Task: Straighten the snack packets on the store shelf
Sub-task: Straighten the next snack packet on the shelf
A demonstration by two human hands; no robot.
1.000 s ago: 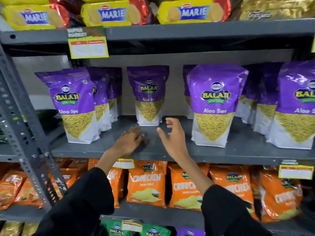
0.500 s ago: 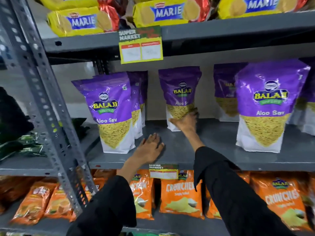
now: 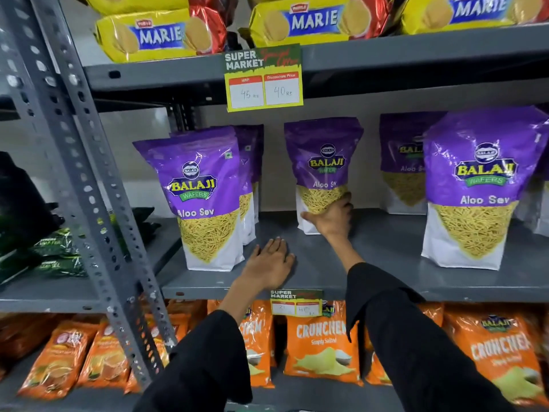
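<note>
Packet: purple Aloo Sev foil pouch [image 3: 322,171], set far back, gripped low by right hand [image 3: 329,217].
Left hand [image 3: 271,264]: flat, empty, on grey metal shelf [image 3: 386,251].
Risk: low pull could topple it.

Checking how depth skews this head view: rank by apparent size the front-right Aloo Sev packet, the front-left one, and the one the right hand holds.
1. Front-right packet.
2. Front-left packet.
3. Held packet at the right hand.
Likely identical packets; nearness explains it.

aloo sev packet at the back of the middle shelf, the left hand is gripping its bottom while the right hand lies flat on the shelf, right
Not quite: the hands are swapped. In the head view the right hand grips the bottom of the Aloo Sev packet, while the left hand lies flat on the shelf.
</note>
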